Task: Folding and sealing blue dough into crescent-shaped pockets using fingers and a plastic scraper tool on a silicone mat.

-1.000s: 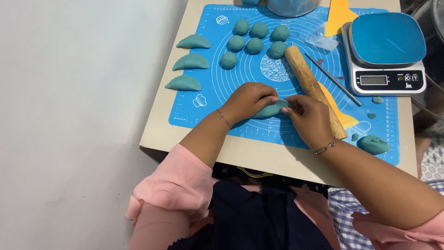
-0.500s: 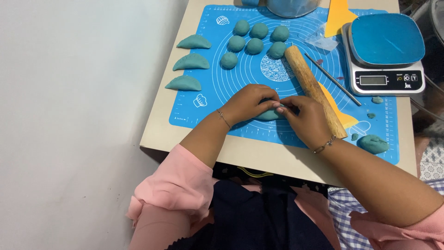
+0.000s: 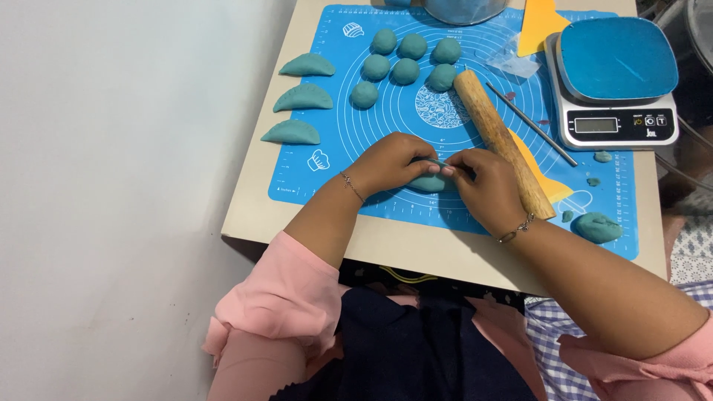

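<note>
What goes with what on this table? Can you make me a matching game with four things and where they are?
Things:
1. rolling pin
2. kitchen scale
3. three folded dumplings
4. six dough balls

Places:
A. in a column along the mat's left edge
B. at the far right corner of the table
C. clustered at the top middle of the blue mat
D. lying slantwise just right of the right hand

Pairs: 1-D, 2-B, 3-A, 4-C
</note>
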